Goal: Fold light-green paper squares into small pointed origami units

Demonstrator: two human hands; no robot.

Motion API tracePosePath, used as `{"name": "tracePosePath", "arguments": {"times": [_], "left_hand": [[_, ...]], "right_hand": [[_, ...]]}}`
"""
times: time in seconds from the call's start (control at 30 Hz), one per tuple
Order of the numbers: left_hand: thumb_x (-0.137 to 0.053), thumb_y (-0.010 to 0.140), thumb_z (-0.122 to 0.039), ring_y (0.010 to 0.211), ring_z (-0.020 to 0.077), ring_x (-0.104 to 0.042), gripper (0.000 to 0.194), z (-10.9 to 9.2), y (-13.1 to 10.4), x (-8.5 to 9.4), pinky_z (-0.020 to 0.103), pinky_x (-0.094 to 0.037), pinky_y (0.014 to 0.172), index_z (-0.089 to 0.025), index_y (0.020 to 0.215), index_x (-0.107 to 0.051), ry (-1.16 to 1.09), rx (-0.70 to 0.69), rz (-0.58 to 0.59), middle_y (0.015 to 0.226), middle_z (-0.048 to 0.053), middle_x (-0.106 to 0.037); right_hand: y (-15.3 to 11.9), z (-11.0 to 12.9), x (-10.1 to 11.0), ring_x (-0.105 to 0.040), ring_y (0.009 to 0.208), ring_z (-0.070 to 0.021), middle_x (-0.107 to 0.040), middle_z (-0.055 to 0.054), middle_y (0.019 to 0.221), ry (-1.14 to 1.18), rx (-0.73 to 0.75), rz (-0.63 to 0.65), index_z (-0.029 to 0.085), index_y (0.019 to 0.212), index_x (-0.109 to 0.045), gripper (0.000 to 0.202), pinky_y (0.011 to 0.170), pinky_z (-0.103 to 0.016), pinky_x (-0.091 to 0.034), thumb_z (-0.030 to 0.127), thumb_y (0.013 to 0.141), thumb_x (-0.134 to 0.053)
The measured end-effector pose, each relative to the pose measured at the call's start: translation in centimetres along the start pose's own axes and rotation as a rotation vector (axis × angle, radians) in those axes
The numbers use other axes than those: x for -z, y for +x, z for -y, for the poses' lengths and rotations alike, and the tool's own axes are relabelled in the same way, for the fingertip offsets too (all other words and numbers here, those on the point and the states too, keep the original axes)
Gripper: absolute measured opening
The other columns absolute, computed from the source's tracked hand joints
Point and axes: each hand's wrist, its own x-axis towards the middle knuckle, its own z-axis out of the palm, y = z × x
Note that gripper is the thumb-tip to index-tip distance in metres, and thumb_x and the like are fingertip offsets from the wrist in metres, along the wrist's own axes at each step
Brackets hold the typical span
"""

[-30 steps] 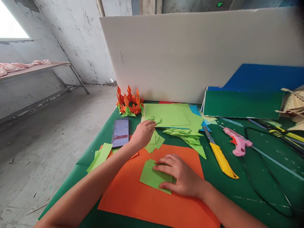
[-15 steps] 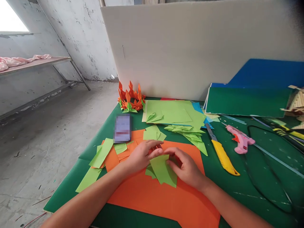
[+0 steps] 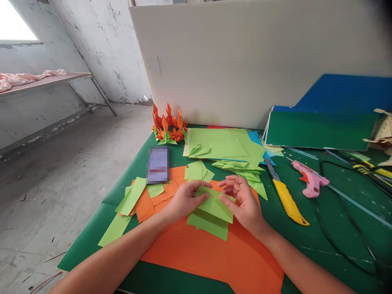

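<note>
My left hand (image 3: 187, 199) pinches the left side of a light green paper piece (image 3: 217, 205) between thumb and fingers. At the piece's right edge, my right hand (image 3: 240, 202) has its fingers spread, with the thumb resting against the paper. Below the raised piece, more green paper pieces (image 3: 210, 228) lie on a large orange paper sheet (image 3: 196, 249). Smaller orange paper pieces (image 3: 145, 206) and green strips (image 3: 134, 198) are scattered to the left of my left hand.
A phone (image 3: 158, 165) lies left, with an orange-and-green folded paper crown (image 3: 168, 126) behind it. Green paper sheets (image 3: 220, 143) are stacked at the back. On the right lie a yellow utility knife (image 3: 289, 202) and a pink glue gun (image 3: 312, 179) with a black cord.
The held green paper has been lifted and turned from hanging downward to lying more sideways. My right hand has shifted up, its fingers opening from their earlier grip.
</note>
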Motion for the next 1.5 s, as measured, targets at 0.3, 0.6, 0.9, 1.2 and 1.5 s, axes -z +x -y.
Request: {"name": "tracePosePath", "arguments": {"times": [0.3, 0.6, 0.9, 1.2, 1.5], "left_hand": [[-0.075, 0.073, -0.037, 0.065, 0.0106, -0.061, 0.035, -0.4, 0.1, 0.2, 0.02, -0.05, 0.056, -0.019, 0.097, -0.057, -0.362, 0.023, -0.134, 0.082, -0.001, -0.061], [-0.072, 0.076, -0.041, 0.056, 0.0139, -0.062, 0.039, -0.4, -0.3, -0.2, 0.023, -0.048, 0.051, -0.021, 0.105, -0.056, -0.386, 0.044, -0.029, 0.067, -0.002, -0.062], [-0.069, 0.076, -0.042, 0.059, 0.0114, -0.054, 0.032, -0.3, -0.2, -0.3, 0.023, -0.044, 0.054, -0.018, 0.097, -0.064, -0.294, 0.03, -0.097, 0.071, -0.001, -0.06], [-0.069, 0.079, -0.049, 0.096, 0.0213, -0.061, 0.033, -0.9, -0.8, 0.0, 0.028, -0.049, 0.076, -0.019, 0.094, -0.071, 0.048, -0.233, -0.064, 0.104, 0.007, -0.067], [-0.069, 0.081, -0.032, 0.072, 0.0145, -0.058, 0.016, -0.1, -0.6, -0.6, 0.026, -0.046, 0.066, -0.019, 0.075, -0.062, 0.253, -0.336, -0.161, 0.077, 0.002, -0.066]], "right_hand": [[-0.1, 1.0, 0.3, -0.046, 0.128, -0.027, -0.04, -0.006, 0.145, -0.017, -0.082, 0.143, 0.035, 0.129, -0.045, 0.06, 0.097, -0.038, -0.051, 0.037, 0.078, -0.076], [0.1, 0.0, 0.9, -0.046, 0.13, -0.0275, -0.045, -0.003, 0.144, -0.08, -0.004, 0.058, 0.031, 0.099, -0.07, 0.016, 0.1, -0.041, -0.048, 0.027, 0.084, -0.068], [0.0, 0.7, 0.8, -0.065, 0.099, -0.0254, -0.071, -0.004, 0.106, -0.138, -0.107, 0.108, 0.031, 0.106, -0.072, 0.023, 0.089, -0.042, -0.055, 0.037, 0.085, -0.067], [0.3, 0.7, 1.1, -0.066, 0.088, -0.0232, -0.072, -0.002, 0.086, -0.21, -0.088, -0.004, 0.026, 0.079, -0.072, 0.02, 0.092, -0.041, -0.05, 0.044, 0.085, -0.066], [0.3, 0.5, 0.8, -0.06, 0.074, -0.0177, -0.063, -0.004, 0.08, -0.067, -0.132, -0.038, 0.021, 0.076, -0.063, 0.025, 0.065, -0.028, -0.053, 0.044, 0.081, -0.07]]}}
